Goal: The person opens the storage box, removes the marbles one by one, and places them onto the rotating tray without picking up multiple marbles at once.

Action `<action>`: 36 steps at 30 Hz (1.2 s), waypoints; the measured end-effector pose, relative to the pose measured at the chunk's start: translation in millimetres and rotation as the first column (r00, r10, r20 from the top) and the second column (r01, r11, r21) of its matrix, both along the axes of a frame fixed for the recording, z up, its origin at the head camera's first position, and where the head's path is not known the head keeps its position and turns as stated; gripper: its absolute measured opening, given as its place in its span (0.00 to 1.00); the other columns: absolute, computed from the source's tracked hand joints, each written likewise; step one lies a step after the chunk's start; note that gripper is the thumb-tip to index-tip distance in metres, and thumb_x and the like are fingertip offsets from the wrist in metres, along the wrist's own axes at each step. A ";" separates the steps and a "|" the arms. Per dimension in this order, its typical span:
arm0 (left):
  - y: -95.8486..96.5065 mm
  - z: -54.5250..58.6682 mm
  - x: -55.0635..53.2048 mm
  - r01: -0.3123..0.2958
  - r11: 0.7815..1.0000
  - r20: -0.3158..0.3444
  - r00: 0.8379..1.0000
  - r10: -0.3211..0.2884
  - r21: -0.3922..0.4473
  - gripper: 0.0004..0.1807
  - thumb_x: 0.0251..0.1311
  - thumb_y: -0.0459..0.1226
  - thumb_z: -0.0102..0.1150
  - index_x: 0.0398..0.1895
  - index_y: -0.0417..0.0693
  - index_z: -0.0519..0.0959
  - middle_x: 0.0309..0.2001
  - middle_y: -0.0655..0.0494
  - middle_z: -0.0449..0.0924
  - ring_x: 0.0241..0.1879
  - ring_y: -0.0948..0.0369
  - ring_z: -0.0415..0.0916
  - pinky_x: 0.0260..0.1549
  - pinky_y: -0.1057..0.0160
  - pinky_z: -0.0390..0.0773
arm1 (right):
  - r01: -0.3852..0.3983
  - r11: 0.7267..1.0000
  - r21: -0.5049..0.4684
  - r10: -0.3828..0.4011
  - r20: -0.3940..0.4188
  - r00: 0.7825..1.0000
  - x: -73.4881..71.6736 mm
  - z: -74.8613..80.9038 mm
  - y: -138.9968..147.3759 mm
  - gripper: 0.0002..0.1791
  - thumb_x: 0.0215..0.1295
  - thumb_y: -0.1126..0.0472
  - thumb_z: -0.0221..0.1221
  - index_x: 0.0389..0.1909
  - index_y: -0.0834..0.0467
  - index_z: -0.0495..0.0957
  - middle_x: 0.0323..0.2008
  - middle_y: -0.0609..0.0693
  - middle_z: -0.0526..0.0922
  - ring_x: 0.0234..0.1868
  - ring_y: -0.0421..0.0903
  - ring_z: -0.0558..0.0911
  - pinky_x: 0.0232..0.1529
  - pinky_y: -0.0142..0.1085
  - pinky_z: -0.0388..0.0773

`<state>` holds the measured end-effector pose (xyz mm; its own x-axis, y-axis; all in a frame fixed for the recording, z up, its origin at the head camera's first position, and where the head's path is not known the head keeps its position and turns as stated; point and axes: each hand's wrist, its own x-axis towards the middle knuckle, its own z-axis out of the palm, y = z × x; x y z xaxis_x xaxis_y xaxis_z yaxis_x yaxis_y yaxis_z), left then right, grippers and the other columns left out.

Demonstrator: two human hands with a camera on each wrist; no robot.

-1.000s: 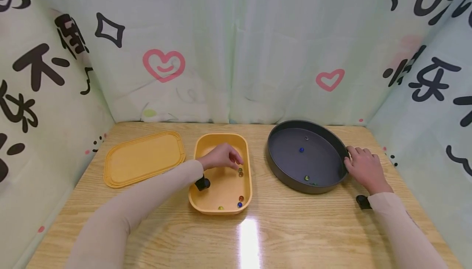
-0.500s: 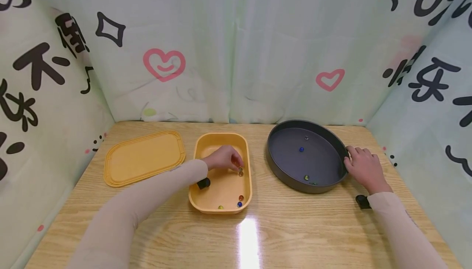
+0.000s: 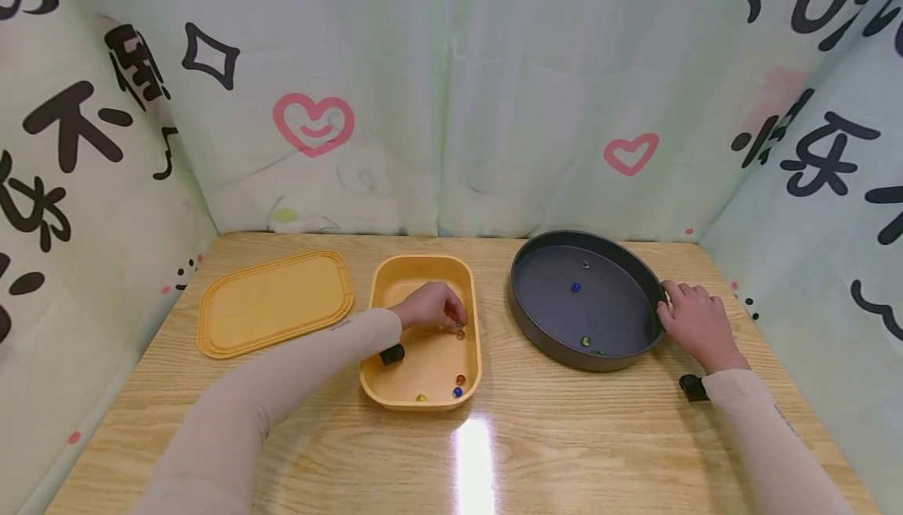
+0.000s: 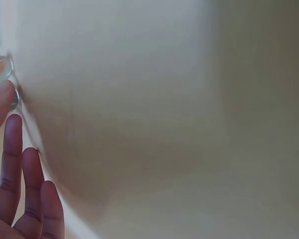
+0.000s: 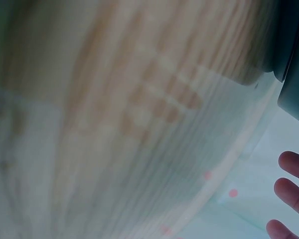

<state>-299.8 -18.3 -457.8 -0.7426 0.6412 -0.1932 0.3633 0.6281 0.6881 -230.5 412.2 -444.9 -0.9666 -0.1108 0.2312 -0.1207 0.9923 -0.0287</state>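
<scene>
My left hand (image 3: 432,307) reaches into a yellow rectangular container (image 3: 416,403). Its thumb and index finger pinch a greenish glass marble (image 4: 14,99) by the container's right wall; the other fingers are apart from it. Right beside it lies a clear marble with orange inside (image 4: 1,68). Nearer the front of the container are an orange marble (image 3: 461,380), a blue marble (image 3: 458,393) and a yellow marble (image 3: 421,398). My right hand (image 3: 700,327) touches the right rim of a round dark grey pan (image 3: 557,346), its fingers fairly straight; the right wrist view hides the contact.
Inside the pan lie a blue marble (image 3: 576,287), a clear marble (image 3: 585,264), a yellow-green marble (image 3: 585,341) and a green one at the front edge. A yellow lid (image 3: 275,303) lies left of the container. Printed curtains (image 3: 451,107) enclose the wooden table (image 3: 564,437).
My left hand has moved slightly right and its fingers have closed on the greenish marble by the container's right wall. The right hand and the pan have stayed put.
</scene>
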 end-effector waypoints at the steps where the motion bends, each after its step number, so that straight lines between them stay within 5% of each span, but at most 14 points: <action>1: 0.1 -0.1 0.0 0.000 1.000 -0.003 1.000 0.000 -0.003 0.05 0.48 0.29 0.68 0.30 0.45 0.86 0.32 0.55 0.86 0.29 0.68 0.75 0.32 0.75 0.76 | -0.001 1.000 0.000 0.001 -0.001 1.000 0.1 0.0 -0.2 0.19 0.66 0.60 0.47 0.52 0.68 0.68 0.45 0.71 0.76 0.45 0.68 0.73 0.40 0.63 0.67; 36: -2.9 -0.8 -1.5 -0.080 0.997 0.030 0.996 0.079 0.017 0.05 0.48 0.29 0.68 0.31 0.44 0.86 0.30 0.55 0.85 0.28 0.67 0.76 0.29 0.73 0.77 | 0.010 1.000 -0.006 -0.010 0.022 1.000 -0.2 -0.2 -0.2 0.19 0.67 0.60 0.47 0.53 0.68 0.67 0.46 0.71 0.76 0.46 0.68 0.72 0.41 0.63 0.66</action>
<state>-301.3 -21.1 -458.5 -0.7856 0.5839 -0.2048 0.2919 0.6416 0.7094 -230.7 412.0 -445.1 -0.9724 -0.0999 0.2110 -0.1102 0.9932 -0.0377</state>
